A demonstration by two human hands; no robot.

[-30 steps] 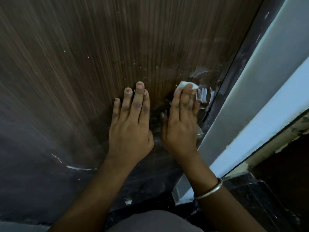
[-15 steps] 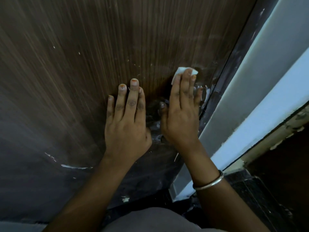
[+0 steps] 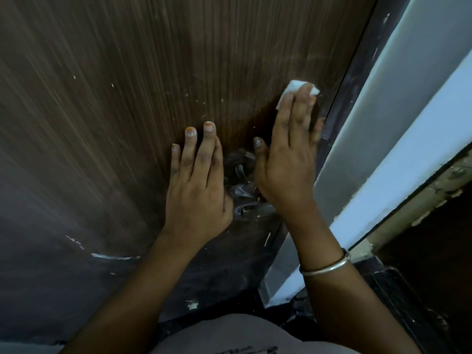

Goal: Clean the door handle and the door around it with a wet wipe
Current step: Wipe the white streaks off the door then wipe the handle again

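A dark brown wood-grain door (image 3: 127,98) fills the view. Its dark metal handle (image 3: 242,190) shows between my two hands, partly hidden by them. My left hand (image 3: 196,185) lies flat on the door just left of the handle, fingers straight. With straight fingers, my right hand (image 3: 288,159) presses a folded white wet wipe (image 3: 293,92) against the door above and right of the handle, close to the door's edge. Only the wipe's top corners show beyond the fingertips.
A dark door frame strip (image 3: 344,98) runs along the door's right edge, beside a white wall edge (image 3: 408,154). White paint flecks and smears (image 3: 112,256) mark the lower door. Dark floor tiles (image 3: 408,302) lie at the lower right. A metal bangle (image 3: 324,267) circles my right wrist.
My right hand slid the wipe upward along the door near its edge. White smears that were beside the fingers are no longer seen there. My left hand stayed flat on the door.
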